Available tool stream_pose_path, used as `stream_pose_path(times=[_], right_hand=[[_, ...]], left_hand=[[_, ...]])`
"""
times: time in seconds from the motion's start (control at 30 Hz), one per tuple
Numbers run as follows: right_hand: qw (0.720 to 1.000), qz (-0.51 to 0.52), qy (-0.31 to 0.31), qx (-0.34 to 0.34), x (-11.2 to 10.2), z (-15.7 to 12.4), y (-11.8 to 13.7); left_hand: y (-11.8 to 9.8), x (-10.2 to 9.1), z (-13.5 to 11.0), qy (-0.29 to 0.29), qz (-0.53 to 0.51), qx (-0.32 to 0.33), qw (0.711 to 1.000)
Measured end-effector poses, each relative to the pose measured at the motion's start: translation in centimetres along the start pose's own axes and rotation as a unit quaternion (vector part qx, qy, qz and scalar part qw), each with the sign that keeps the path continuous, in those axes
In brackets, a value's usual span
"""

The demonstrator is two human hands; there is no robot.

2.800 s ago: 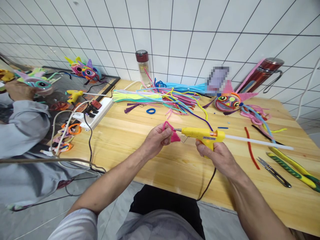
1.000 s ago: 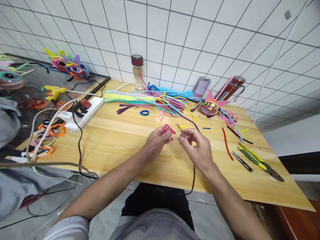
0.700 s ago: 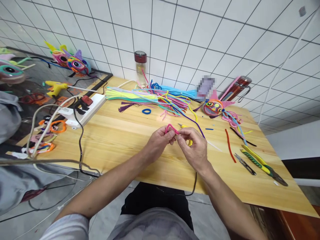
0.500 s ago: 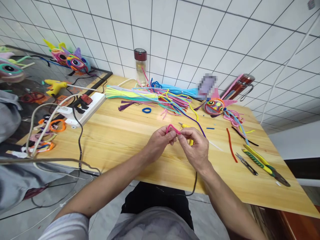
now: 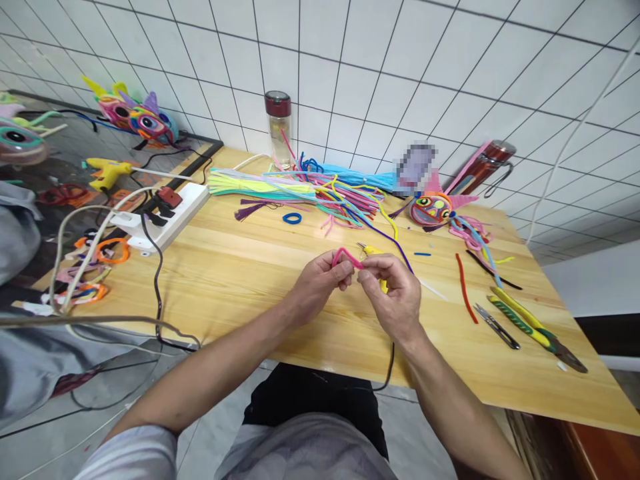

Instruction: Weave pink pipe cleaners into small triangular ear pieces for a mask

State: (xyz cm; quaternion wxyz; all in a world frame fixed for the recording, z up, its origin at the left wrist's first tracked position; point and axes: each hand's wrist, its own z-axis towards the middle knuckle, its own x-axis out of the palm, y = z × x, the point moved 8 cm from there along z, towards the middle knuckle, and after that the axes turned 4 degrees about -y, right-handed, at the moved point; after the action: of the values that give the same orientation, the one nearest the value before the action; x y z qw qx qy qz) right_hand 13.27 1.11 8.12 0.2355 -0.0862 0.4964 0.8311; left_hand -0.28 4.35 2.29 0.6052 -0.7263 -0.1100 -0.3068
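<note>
A bent pink pipe cleaner [image 5: 345, 253] is held above the middle of the wooden table [image 5: 240, 280]. My left hand [image 5: 325, 277] pinches one side of it between thumb and fingers. My right hand [image 5: 395, 287] grips its other end at the fingertips. The pipe cleaner makes an angular, peaked shape between both hands; parts of it are hidden by my fingers. Behind my right hand lies a yellow glue gun [image 5: 370, 251], mostly covered. A rolled blue ring [image 5: 292, 219] rests beyond my left hand.
Bundles of coloured pipe cleaners [image 5: 265, 185] lie at the back, near a glass bottle [image 5: 280, 130]. Right: a fish-like craft [image 5: 431, 208], snips [image 5: 497, 327], pliers [image 5: 537, 330] and a red flask [image 5: 483, 173]. Left: a power strip [image 5: 175, 217] with cables; a person's sleeve [image 5: 30, 360].
Both hands keep their hold on the pink pipe cleaner. My right hand has shifted very slightly right, and the view has turned a little.
</note>
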Motion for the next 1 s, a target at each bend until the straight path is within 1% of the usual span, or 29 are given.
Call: stream_pose_path(times=[0.17,0.37,0.6,0.8,1.0], right_hand=[[1.0,0.011,-0.012,-0.014,-0.1,0.3,0.6],[1.0,0.011,-0.019,-0.004,-0.2,0.2,0.6],[0.999,0.012,-0.025,-0.022,-0.3,0.1,0.7],[0.997,0.019,-0.039,-0.064,-0.5,0.1,1.4],[0.997,0.016,-0.039,-0.06,-0.4,-0.1,1.2]], left_hand=[[0.0,0.0,0.0,-0.004,0.007,0.003,1.0],[0.0,-0.1,0.0,-0.009,0.018,0.002,1.0],[0.1,-0.2,-0.1,-0.01,0.03,0.008,0.999],[0.0,-0.1,-0.1,-0.007,0.043,0.013,0.999],[0.0,-0.3,-0.1,-0.009,0.062,0.022,0.998]])
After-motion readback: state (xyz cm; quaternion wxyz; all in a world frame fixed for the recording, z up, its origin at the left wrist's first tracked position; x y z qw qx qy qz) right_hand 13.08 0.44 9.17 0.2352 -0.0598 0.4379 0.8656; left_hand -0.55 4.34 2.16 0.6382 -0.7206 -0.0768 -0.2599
